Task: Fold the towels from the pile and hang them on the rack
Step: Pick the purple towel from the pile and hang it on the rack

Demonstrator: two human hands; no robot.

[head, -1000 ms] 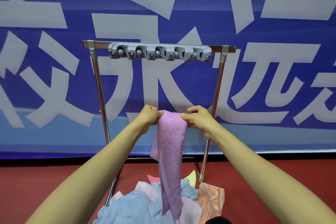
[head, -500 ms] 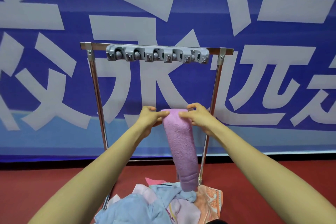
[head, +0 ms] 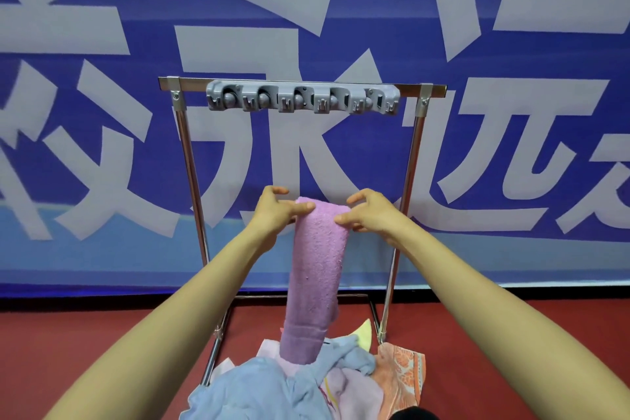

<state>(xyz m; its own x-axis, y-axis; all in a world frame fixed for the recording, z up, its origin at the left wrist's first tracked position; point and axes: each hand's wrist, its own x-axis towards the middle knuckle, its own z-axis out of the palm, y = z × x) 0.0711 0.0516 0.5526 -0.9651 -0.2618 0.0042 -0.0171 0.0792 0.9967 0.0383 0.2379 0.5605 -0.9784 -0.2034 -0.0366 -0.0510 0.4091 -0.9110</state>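
A folded purple towel (head: 315, 276) hangs as a long strip in front of me. My left hand (head: 276, 211) pinches its top left edge and my right hand (head: 370, 213) pinches its top right edge. Its lower end hangs just above the pile of towels (head: 272, 389) on the floor: light blue, pink, yellow and an orange patterned one. The metal rack (head: 185, 153) stands behind, its top bar above my hands. A grey clip holder (head: 303, 99) with several hooks is fixed on that bar.
A blue banner (head: 102, 147) with large white characters fills the wall behind the rack. The floor (head: 85, 334) is red. The rack's base bars run along the floor beside the pile.
The purple towel went from a loose, twisted strip to a flat folded one. My hands stayed at its top edge and my view shifted slightly.
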